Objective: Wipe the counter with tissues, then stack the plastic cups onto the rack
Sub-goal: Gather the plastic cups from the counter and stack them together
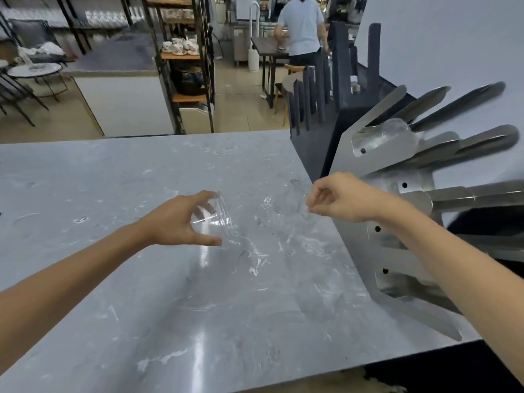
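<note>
A grey marbled counter (170, 293) fills the middle of the view. My left hand (181, 222) grips a clear plastic cup (222, 219) lying sideways just above the counter, with thumb and fingers around its rim. My right hand (337, 198) is to its right, fingers pinched on the edge of a second, very faint clear cup (286, 201). The metal cup rack (377, 177) with slanted tubes stands on the counter's right side, behind my right wrist. One clear cup (392, 134) sits on an upper tube. No tissue is visible.
A dark slotted stand (317, 109) rises behind the rack at the counter's far right corner. Beyond the counter are a shelf unit (187, 66) with crockery, small tables and chairs, and a person (302, 26) standing with their back turned.
</note>
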